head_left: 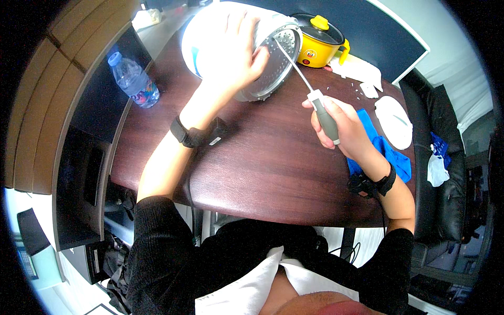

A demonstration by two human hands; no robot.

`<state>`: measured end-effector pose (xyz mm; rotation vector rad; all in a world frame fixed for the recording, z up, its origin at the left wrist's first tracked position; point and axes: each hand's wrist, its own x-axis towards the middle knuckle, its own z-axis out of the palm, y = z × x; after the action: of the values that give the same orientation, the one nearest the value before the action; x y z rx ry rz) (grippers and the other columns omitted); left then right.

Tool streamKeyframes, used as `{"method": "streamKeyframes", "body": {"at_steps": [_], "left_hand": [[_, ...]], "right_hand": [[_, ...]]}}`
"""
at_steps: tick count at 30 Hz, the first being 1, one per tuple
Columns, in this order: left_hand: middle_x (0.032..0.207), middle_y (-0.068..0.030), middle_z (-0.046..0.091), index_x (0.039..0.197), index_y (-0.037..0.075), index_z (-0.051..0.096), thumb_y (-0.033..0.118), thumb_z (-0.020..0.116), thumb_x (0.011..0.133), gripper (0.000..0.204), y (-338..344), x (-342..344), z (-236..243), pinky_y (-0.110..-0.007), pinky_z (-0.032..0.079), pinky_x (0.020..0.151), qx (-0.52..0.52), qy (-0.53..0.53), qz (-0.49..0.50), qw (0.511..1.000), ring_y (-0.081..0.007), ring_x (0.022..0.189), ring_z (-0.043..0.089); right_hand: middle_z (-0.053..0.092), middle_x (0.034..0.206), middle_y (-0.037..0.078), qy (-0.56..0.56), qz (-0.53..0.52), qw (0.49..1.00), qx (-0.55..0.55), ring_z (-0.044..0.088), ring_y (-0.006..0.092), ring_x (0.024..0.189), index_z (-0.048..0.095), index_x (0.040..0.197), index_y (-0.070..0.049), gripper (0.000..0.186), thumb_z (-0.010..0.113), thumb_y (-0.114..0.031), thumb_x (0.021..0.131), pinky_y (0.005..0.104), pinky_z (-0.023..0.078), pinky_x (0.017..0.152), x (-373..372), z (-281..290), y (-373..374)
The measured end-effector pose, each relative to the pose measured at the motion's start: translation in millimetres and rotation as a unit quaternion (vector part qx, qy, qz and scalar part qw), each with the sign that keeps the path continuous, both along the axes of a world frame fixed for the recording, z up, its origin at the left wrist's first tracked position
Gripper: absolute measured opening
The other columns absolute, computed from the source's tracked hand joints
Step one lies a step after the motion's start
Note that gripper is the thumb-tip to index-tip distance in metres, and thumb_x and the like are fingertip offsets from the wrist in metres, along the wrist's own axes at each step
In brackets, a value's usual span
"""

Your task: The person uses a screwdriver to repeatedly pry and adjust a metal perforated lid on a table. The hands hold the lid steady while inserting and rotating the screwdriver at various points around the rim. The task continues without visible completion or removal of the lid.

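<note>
A white rounded appliance [210, 44] lies on its side at the far middle of the table, its round open end turned right. Inside that end a metal plate with many small holes [285, 39] shows. Across the appliance rests my left hand [239, 55], holding it with the thumb near the rim. My right hand [341, 123] is wrapped round the grey and white handle of a screwdriver [326, 116]. Its long thin shaft points up and left, the tip at the open end; whether it touches anything inside I cannot tell.
Behind stands a yellow pot [320, 47] with a dark lid. White foam pieces [369, 90] and crumbs lie to its right, near a white oval piece [394, 122]. A blue cloth [391, 155] is by my right wrist. A water bottle [134, 81] stands at the left.
</note>
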<state>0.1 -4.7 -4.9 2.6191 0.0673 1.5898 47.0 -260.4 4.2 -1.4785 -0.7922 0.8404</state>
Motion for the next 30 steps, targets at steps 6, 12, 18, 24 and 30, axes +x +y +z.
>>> {"method": "streamKeyframes", "body": {"at_steps": [6,12,18,24,30], "left_hand": [[0.135,-0.0202,0.049,0.128,0.009,0.048,0.027,0.066,0.078,0.056,1.0,-1.4,1.7,-0.056,0.029,0.105,-0.002,0.002,-0.013,1.000,-0.0424,0.129,0.041],[0.136,-0.0198,0.049,0.128,0.010,0.048,0.026,0.065,0.078,0.055,-0.6,-2.1,2.7,-0.059,0.030,0.103,-0.006,0.003,-0.014,1.000,-0.0430,0.130,0.040],[0.135,-0.0198,0.049,0.128,0.010,0.048,0.025,0.064,0.078,0.055,-1.0,-3.8,3.7,-0.060,0.029,0.103,-0.015,0.009,-0.025,1.000,-0.0430,0.130,0.040],[0.134,-0.0204,0.049,0.128,0.008,0.048,0.025,0.064,0.078,0.054,0.4,-0.8,2.2,-0.056,0.028,0.106,-0.007,0.002,-0.032,0.999,-0.0437,0.128,0.040],[0.134,-0.0213,0.050,0.127,0.007,0.048,0.025,0.064,0.078,0.054,0.2,-0.8,2.6,-0.054,0.028,0.106,-0.008,0.001,-0.029,1.000,-0.0447,0.127,0.041]], "right_hand": [[0.055,0.070,0.005,0.028,0.011,1.000,-0.009,0.045,0.0074,0.044,0.057,0.112,0.001,0.043,0.035,-0.035,0.102,0.0205,0.032,0.038,-2.2,1.2,3.5],[0.054,0.070,0.005,0.060,0.001,0.998,0.016,0.043,0.0075,0.043,0.057,0.112,0.001,0.042,0.036,-0.035,0.102,0.0207,0.032,0.037,-2.0,0.0,4.3],[0.053,0.070,0.005,0.103,0.020,0.994,0.021,0.041,0.0072,0.042,0.055,0.113,0.001,0.041,0.035,-0.033,0.103,0.0210,0.031,0.037,-1.6,-2.7,4.1],[0.052,0.070,0.005,0.115,0.019,0.993,0.031,0.041,0.0072,0.042,0.055,0.112,0.002,0.041,0.035,-0.033,0.103,0.0213,0.031,0.037,-4.1,-1.7,3.7],[0.052,0.069,0.004,0.114,0.019,0.993,0.035,0.041,0.0072,0.042,0.055,0.112,0.002,0.042,0.036,-0.033,0.103,0.0214,0.030,0.037,-3.4,-2.7,3.9]]}}
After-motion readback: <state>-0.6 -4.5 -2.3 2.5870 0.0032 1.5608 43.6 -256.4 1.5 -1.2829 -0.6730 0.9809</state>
